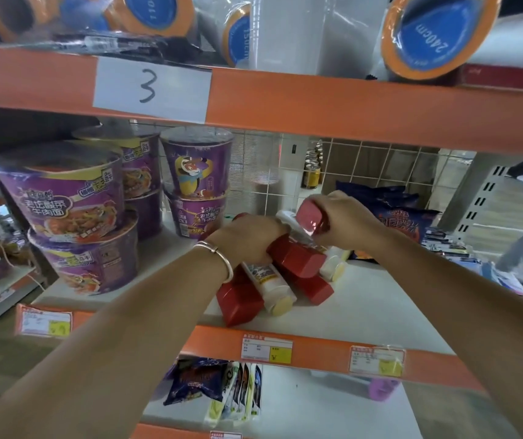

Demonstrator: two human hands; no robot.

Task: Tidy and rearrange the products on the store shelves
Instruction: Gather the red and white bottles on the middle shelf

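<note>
Below a paper label (152,87) marked "3", the left hand (247,239) grasps a red-capped bottle (298,258); the right hand (345,220) grips another's red cap (311,218).

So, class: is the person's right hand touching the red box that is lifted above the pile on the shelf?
Touching. The head view shows the right hand wrapped around the raised red box, fingers closed over its far end, no gap visible.
</note>
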